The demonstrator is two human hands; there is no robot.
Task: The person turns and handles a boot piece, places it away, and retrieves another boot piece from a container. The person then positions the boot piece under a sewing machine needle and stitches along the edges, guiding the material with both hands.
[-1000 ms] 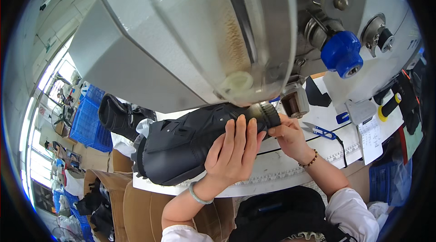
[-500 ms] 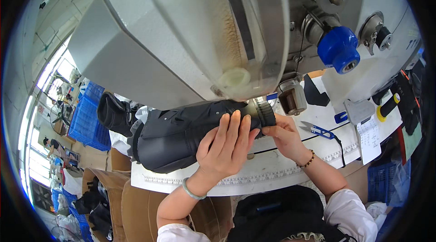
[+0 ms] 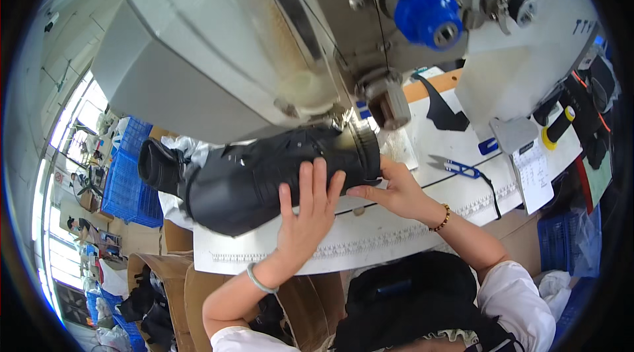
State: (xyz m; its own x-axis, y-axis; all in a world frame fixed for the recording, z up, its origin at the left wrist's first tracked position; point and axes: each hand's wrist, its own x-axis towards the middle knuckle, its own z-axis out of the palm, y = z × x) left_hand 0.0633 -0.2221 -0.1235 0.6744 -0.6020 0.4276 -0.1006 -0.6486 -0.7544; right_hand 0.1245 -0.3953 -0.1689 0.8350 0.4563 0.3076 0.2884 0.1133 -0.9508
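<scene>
A black, stuffed-looking cylindrical bag lies on its side across the white table, its ribbed rim under the head of a sewing machine. My left hand rests on the bag's near side with its fingers stretched out and spread. At the rim end, my right hand pinches the edge between thumb and fingers; the fingertips are partly hidden behind the rim. The needle area is hard to make out behind the machine's clear cover.
Blue-handled thread snips lie right of my right hand. Beyond them are a black fabric scrap, a written paper sheet and a yellow-ended spool. A ruler strip follows the table's near edge. Cardboard boxes and blue crates stand left.
My left hand's fingers have spread and it sits further left along the bag. My right hand stays at the rim. The whole view has shifted, with the machine head further up and left.
</scene>
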